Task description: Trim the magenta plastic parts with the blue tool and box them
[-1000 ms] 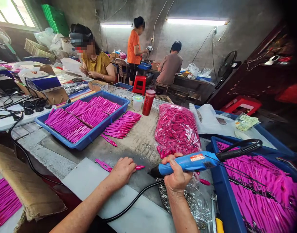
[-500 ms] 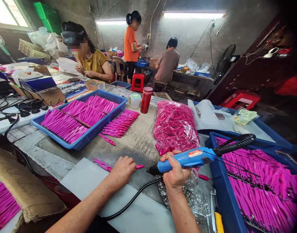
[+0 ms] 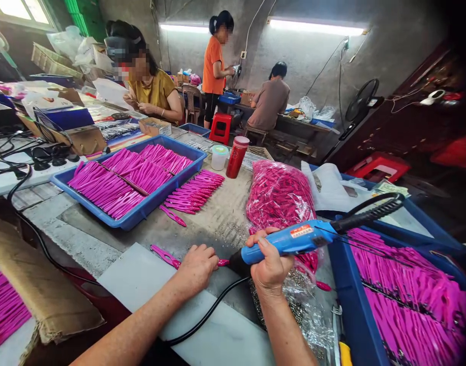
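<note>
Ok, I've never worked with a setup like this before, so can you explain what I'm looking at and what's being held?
There is no machine arm here: these are a person's two bare hands. All the pictures come from one camera on that person's head, looking forward and down.

The left hand holds a pink piece down at the worktable. The right hand grips a blue corded power tool; its dark nose is at the piece's end, though I can't tell whether they touch.

Around them are a blue tray of similar pieces, a loose row beside it, a clear bag full of dark pink parts, scattered tiny metal bits and a red bottle.
</note>
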`<state>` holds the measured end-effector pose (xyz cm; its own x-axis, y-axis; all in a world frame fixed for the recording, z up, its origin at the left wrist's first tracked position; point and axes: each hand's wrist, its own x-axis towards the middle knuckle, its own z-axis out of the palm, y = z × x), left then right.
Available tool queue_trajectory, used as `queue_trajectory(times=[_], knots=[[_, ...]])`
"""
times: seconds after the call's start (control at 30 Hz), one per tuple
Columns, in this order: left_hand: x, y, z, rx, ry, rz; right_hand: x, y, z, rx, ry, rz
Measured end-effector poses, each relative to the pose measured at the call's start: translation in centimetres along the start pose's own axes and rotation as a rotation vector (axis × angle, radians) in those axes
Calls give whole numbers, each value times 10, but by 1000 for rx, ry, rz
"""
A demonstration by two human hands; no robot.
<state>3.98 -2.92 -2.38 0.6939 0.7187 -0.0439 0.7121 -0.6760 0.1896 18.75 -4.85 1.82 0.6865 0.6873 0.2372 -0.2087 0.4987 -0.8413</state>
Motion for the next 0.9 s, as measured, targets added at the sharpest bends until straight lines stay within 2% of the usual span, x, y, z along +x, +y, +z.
queue_trajectory(times=[0.3,0.77,0.9], knots=[[-1,-1,8,-16,81,14,1,6,11,-63,-83,13],[-2,-1,13,-47,110,12,1,12,11,-89,-93,22],[-2,-1,12,-47,119,18,1,10,16,-111,-102,40]])
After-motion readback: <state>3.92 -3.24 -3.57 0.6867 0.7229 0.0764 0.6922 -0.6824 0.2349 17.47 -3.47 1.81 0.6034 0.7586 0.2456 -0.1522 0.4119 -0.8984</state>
